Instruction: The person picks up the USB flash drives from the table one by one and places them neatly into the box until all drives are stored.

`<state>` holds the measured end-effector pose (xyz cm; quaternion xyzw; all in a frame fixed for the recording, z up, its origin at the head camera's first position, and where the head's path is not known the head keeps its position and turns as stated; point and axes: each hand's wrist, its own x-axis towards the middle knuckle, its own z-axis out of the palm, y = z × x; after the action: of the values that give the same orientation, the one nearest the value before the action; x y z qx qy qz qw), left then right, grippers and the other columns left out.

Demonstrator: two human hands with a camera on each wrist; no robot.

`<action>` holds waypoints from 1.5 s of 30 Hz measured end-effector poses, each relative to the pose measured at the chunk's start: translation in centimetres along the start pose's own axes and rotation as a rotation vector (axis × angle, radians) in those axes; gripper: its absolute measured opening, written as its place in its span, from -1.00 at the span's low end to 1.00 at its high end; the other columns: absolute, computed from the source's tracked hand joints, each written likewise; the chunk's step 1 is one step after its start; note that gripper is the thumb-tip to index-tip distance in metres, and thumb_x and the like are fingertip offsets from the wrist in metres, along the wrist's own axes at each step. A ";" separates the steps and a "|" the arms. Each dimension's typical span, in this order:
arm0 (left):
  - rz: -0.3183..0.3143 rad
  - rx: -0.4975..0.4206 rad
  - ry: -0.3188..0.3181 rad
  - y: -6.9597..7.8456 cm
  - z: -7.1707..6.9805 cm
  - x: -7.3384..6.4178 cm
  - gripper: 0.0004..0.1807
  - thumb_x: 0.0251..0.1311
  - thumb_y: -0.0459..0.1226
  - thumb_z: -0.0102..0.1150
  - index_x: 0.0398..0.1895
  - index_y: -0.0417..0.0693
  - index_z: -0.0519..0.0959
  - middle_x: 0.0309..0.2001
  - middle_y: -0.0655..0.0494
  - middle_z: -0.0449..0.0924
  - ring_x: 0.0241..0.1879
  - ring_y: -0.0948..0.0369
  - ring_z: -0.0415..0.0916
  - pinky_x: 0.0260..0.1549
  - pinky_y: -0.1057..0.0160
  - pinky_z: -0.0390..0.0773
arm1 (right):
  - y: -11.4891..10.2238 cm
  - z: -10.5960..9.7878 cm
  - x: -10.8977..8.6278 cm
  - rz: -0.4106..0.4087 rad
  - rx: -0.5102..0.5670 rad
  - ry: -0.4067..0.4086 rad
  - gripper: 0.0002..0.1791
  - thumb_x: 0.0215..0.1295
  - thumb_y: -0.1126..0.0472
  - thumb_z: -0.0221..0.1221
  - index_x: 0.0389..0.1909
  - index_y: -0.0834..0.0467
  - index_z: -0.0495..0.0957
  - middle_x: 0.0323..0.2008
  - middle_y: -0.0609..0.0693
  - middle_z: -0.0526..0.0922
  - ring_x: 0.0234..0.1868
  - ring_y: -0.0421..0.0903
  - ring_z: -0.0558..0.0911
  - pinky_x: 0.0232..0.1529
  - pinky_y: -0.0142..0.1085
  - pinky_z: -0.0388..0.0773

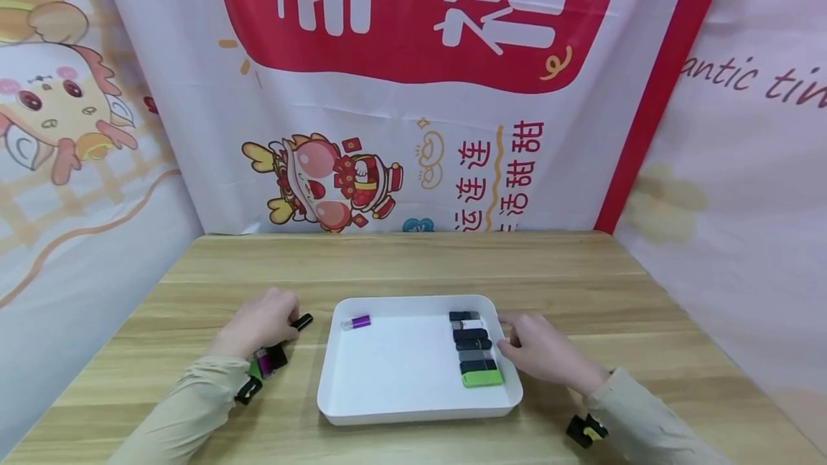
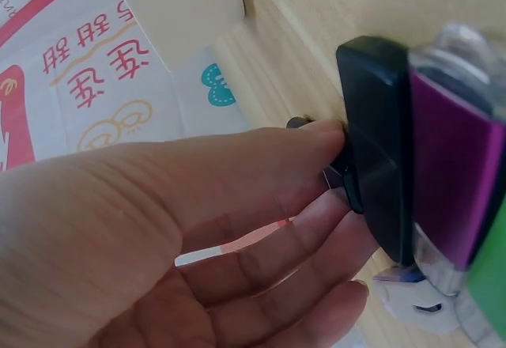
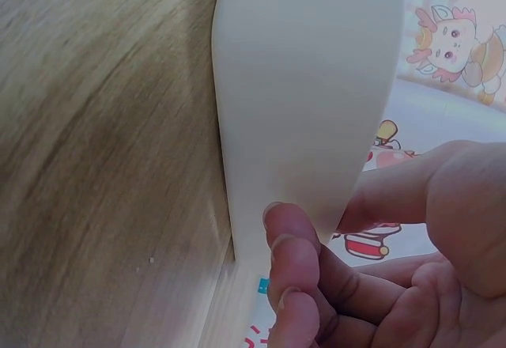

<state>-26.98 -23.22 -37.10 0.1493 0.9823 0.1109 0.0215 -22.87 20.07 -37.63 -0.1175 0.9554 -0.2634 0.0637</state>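
1. Left hand (image 1: 261,321) pinches a small, black stick (image 1: 301,322) — left of the white, round-cornered tray (image 1: 394,368).
2. Right hand (image 1: 543,351) grips the tray's right wall.
3. A purple-and-clear stick (image 1: 360,321) lies inside — far left.

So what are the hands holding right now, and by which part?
The left hand pinches a small black stick near one end, the other end jutting out; the right hand grips the white tray by its right side wall.
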 end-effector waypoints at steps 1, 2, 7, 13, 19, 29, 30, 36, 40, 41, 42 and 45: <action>0.002 0.002 0.003 0.0 0.0 0.0 -0.68 -0.13 -0.41 0.41 -0.69 -0.03 0.40 -0.65 0.16 0.31 -0.61 0.20 0.29 -0.62 0.21 0.26 | 0.0 0.0 0.0 -0.004 -0.001 0.002 -0.42 0.28 0.24 0.27 0.29 0.31 0.41 -0.67 -0.05 0.48 -0.74 -0.19 0.37 -0.71 -0.40 0.23; 0.004 0.002 0.006 0.0 0.0 0.1 -0.68 -0.13 -0.41 0.41 -0.69 -0.03 0.40 -0.65 0.16 0.31 -0.60 0.20 0.29 -0.63 0.21 0.26 | 0.0 0.0 0.0 -0.008 -0.003 0.003 -0.42 0.28 0.24 0.27 0.29 0.31 0.41 -0.67 -0.06 0.48 -0.73 -0.19 0.37 -0.72 -0.41 0.23; 0.014 -0.001 0.011 -0.1 0.2 0.3 -0.69 -0.14 -0.38 0.40 -0.71 -0.02 0.40 -0.68 0.17 0.34 -0.64 0.22 0.30 -0.65 0.22 0.26 | 0.0 0.0 0.0 -0.004 -0.010 0.000 -0.42 0.28 0.23 0.27 0.29 0.31 0.41 -0.68 -0.06 0.48 -0.74 -0.20 0.36 -0.72 -0.41 0.21; 0.024 0.016 0.014 -0.2 0.4 0.4 -0.74 -0.16 -0.34 0.42 -0.65 -0.01 0.46 -0.63 0.18 0.41 -0.61 0.21 0.36 -0.61 0.20 0.33 | 0.0 0.0 0.0 0.006 -0.005 -0.001 -0.42 0.28 0.23 0.27 0.30 0.30 0.41 -0.67 -0.05 0.48 -0.74 -0.19 0.36 -0.71 -0.40 0.21; 0.037 0.012 0.037 -0.2 0.4 0.3 -0.71 -0.18 -0.34 0.39 -0.71 -0.01 0.41 -0.69 0.19 0.34 -0.65 0.23 0.30 -0.65 0.23 0.25 | 0.0 -0.1 -0.1 0.012 -0.003 -0.001 -0.42 0.28 0.22 0.27 0.30 0.29 0.41 -0.69 -0.04 0.47 -0.74 -0.19 0.36 -0.71 -0.40 0.21; 0.043 -0.030 0.037 -0.2 0.3 0.3 -0.73 -0.14 -0.36 0.37 -0.70 -0.04 0.41 -0.69 0.17 0.37 -0.66 0.24 0.32 -0.64 0.24 0.30 | -0.1 -0.1 -0.1 0.019 0.006 -0.004 -0.42 0.28 0.21 0.28 0.30 0.29 0.41 -0.69 -0.03 0.46 -0.75 -0.18 0.34 -0.72 -0.40 0.20; 0.043 -0.036 0.034 -0.2 0.3 0.3 -0.73 -0.14 -0.36 0.37 -0.70 -0.04 0.41 -0.69 0.17 0.37 -0.66 0.24 0.32 -0.64 0.24 0.30 | -0.1 -0.2 -0.1 0.018 0.005 -0.003 -0.42 0.28 0.21 0.28 0.30 0.29 0.41 -0.69 -0.03 0.46 -0.75 -0.18 0.34 -0.72 -0.40 0.20; 0.064 -0.050 0.024 -0.2 0.3 0.5 -0.71 -0.11 -0.37 0.39 -0.71 -0.05 0.42 -0.70 0.17 0.36 -0.68 0.26 0.32 -0.64 0.26 0.33 | 0.0 -0.2 -0.1 0.017 -0.005 0.007 -0.42 0.28 0.21 0.28 0.30 0.29 0.42 -0.69 -0.04 0.46 -0.75 -0.19 0.35 -0.72 -0.41 0.20; 0.072 -0.062 0.019 -0.1 0.4 0.5 -0.73 -0.11 -0.39 0.37 -0.71 -0.05 0.44 -0.70 0.17 0.37 -0.68 0.26 0.35 -0.65 0.27 0.37 | 0.0 -0.1 -0.1 0.020 -0.008 0.004 -0.41 0.28 0.21 0.28 0.30 0.28 0.42 -0.68 -0.04 0.48 -0.74 -0.18 0.37 -0.72 -0.39 0.22; 0.069 -0.068 0.017 -0.1 0.3 0.5 -0.74 -0.11 -0.40 0.36 -0.71 -0.05 0.44 -0.70 0.17 0.38 -0.68 0.26 0.35 -0.65 0.27 0.38 | 0.0 -0.1 -0.1 0.021 -0.008 0.003 -0.41 0.28 0.21 0.28 0.30 0.28 0.42 -0.67 -0.04 0.48 -0.74 -0.18 0.37 -0.71 -0.39 0.22; 0.070 -0.074 0.017 0.0 0.3 0.5 -0.74 -0.10 -0.40 0.35 -0.71 -0.05 0.44 -0.70 0.17 0.38 -0.68 0.26 0.36 -0.64 0.27 0.39 | 0.0 -0.1 -0.1 0.022 -0.009 0.002 -0.42 0.28 0.21 0.28 0.30 0.28 0.42 -0.67 -0.04 0.48 -0.74 -0.18 0.37 -0.71 -0.39 0.23; 0.076 -0.086 0.024 0.0 0.3 0.4 -0.76 -0.09 -0.42 0.32 -0.71 -0.05 0.45 -0.70 0.18 0.39 -0.69 0.26 0.38 -0.64 0.27 0.42 | 0.0 -0.1 -0.1 0.021 -0.010 0.004 -0.42 0.28 0.21 0.28 0.30 0.27 0.42 -0.67 -0.05 0.48 -0.73 -0.18 0.38 -0.71 -0.39 0.23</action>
<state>-27.33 -23.01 -37.35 0.1842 0.9704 0.1555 0.0119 -22.84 20.13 -37.58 -0.1074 0.9580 -0.2582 0.0639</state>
